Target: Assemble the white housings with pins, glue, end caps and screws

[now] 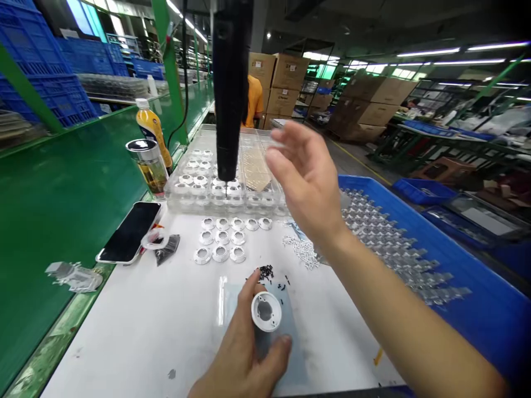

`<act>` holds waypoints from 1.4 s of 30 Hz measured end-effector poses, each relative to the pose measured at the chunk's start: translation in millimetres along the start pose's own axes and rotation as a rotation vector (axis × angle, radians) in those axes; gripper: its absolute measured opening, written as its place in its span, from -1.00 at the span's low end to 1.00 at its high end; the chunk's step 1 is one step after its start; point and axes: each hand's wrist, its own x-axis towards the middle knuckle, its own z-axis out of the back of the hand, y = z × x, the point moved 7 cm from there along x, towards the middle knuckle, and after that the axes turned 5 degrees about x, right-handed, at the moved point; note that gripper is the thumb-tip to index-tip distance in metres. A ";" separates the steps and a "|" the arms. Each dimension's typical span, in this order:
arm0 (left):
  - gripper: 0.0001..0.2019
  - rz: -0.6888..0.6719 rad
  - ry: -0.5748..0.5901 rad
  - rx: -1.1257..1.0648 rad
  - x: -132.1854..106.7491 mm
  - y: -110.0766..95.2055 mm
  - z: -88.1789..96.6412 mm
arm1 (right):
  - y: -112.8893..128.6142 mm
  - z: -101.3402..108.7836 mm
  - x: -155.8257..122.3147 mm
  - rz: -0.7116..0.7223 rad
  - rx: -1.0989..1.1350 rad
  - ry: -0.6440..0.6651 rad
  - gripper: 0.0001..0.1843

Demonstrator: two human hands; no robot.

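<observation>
My left hand (pixel 244 348) is wrapped round a white cylindrical housing (pixel 271 323), its round opening with small screw holes turned up toward me. A blue mat (pixel 296 354) lies under it, and several small black screws (pixel 265 272) are scattered just beyond. My right hand (pixel 309 179) is raised over the far part of the table, fingers apart and slightly blurred, with nothing seen in it. To its left a black electric screwdriver (pixel 230 105) hangs upright, apart from the hand. White ring-shaped parts (pixel 222 237) stand in rows on the white table (pixel 157 326).
Clear plastic trays (pixel 207 207) with more white rings stand at the back. White screws (pixel 306 251) lie in a pile. A blue crate (pixel 481 271) of metallic parts is at right. A phone (pixel 130 232), jar (pixel 148 168) and bottle (pixel 153 130) line the left. A person (pixel 254 102) is beyond.
</observation>
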 end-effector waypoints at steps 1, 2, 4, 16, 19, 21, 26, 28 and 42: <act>-0.19 0.006 -0.002 0.001 0.9 0.3 -1.9 | 9.6 -11.5 14.0 0.032 -0.012 0.001 -0.42; -0.27 0.006 -0.018 -0.003 2.3 -0.4 -2.4 | 18.1 -23.0 26.4 0.061 -0.013 0.013 -0.36; -0.48 -0.012 -0.076 -0.017 5.9 -4.6 -0.4 | 30.9 -44.8 44.1 0.089 0.030 0.080 -0.35; -0.57 -0.080 -0.110 -0.098 11.1 -7.6 7.2 | 62.8 5.0 -44.1 -0.316 0.415 0.087 -0.67; -0.57 -0.093 -0.108 -0.115 11.5 -7.3 6.3 | 56.8 6.3 -59.4 -0.400 0.359 0.110 -0.48; -0.57 -0.096 -0.107 -0.123 11.5 -7.1 5.9 | 51.8 3.1 -62.4 -0.468 0.361 0.067 -0.34; -0.55 -0.100 -0.109 -0.130 11.2 -5.9 5.5 | 48.7 -2.7 -61.9 -0.473 0.515 -0.023 -0.41; -0.55 -0.102 -0.114 -0.138 11.2 -4.9 5.5 | 45.3 -0.7 -64.1 -0.478 0.546 -0.061 -0.45; -0.56 -0.109 -0.121 -0.166 12.4 -4.1 3.8 | 40.3 0.8 -70.2 -0.476 0.613 -0.103 -0.50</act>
